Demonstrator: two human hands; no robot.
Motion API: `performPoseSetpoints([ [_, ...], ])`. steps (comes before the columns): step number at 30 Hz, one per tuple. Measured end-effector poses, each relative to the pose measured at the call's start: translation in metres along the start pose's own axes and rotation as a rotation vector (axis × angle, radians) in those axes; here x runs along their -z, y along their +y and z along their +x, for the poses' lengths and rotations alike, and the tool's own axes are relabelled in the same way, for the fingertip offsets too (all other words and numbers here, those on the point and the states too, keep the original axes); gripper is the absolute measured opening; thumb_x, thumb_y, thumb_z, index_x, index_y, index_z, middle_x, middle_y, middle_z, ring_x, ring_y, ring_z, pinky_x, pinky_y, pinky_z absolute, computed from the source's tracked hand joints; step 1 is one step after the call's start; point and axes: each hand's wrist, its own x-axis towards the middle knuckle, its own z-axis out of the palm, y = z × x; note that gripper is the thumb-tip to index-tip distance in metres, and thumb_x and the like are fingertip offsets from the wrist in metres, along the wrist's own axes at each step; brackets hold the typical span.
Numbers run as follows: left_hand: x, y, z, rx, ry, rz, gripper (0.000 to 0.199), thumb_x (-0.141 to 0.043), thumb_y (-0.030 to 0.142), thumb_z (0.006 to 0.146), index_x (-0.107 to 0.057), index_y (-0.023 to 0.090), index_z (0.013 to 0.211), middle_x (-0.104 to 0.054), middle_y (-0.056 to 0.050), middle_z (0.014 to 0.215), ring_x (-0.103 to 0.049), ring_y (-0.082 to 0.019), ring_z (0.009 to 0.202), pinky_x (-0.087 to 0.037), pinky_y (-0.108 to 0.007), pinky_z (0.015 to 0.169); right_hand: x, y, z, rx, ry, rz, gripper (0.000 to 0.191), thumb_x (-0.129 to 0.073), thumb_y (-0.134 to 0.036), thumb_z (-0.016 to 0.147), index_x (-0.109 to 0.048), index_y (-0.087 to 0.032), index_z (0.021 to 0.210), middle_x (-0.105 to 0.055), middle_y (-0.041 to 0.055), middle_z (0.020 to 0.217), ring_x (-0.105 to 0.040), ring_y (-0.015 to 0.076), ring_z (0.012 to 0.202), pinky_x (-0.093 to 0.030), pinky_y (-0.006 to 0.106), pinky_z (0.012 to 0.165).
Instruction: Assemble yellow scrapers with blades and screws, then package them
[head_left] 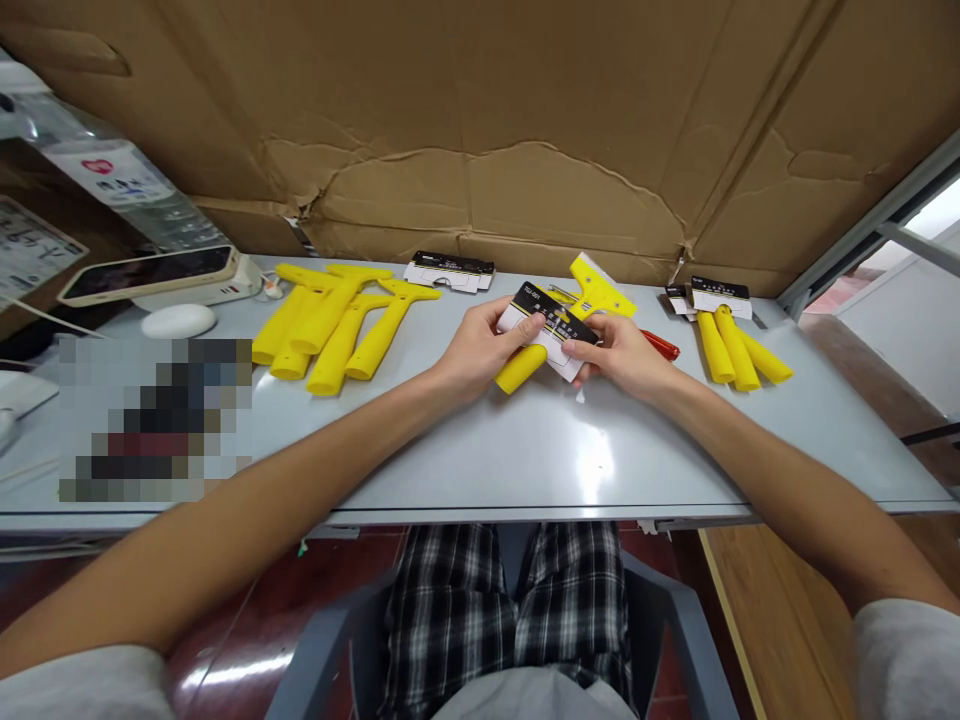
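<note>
Both hands hold a black-and-white packaging card (534,301) at the middle of the table. My left hand (480,350) grips its left side, thumb on the front. My right hand (622,352) pinches its right side, fingers partly hidden. Below the card pokes the end of a yellow scraper handle (520,370). A yellow scraper head (602,292) shows beyond it, in line with that handle; the card covers the part between. Close to my right hand lies a red tool (661,346), mostly hidden.
Several yellow scraper handles (330,320) are heaped at left, near more cards (450,272). Carded scrapers (731,345) lie at right. A phone (150,275), white mouse (178,320) and bottle (127,185) stand far left. A cardboard wall (465,120) closes the back.
</note>
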Motion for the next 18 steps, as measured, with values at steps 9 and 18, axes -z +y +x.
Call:
performPoseSetpoints([
  [9,0.006,0.0,0.0,0.116,-0.11,0.002,0.121,-0.099,0.019,0.073,-0.028,0.034,0.17,-0.074,-0.007,0.117,-0.08,-0.02,0.076,-0.068,-0.043,0.082,0.0,-0.009,0.006,0.028,0.257,0.251,0.032,-0.093,-0.032,0.078,-0.078,-0.021,0.105,-0.079,0.0041,0.103,-0.074,0.0217,0.088,-0.068,0.034,0.065],
  [18,0.015,-0.001,0.007,0.16,-0.29,0.144,0.085,-0.098,0.019,0.071,-0.066,0.02,0.15,-0.069,-0.018,0.136,-0.077,-0.018,0.069,-0.062,-0.034,0.06,0.012,-0.013,0.011,0.059,0.411,0.29,0.033,-0.091,-0.035,0.076,-0.074,-0.021,0.1,-0.076,0.005,0.103,-0.07,0.0187,0.087,-0.063,0.029,0.064],
])
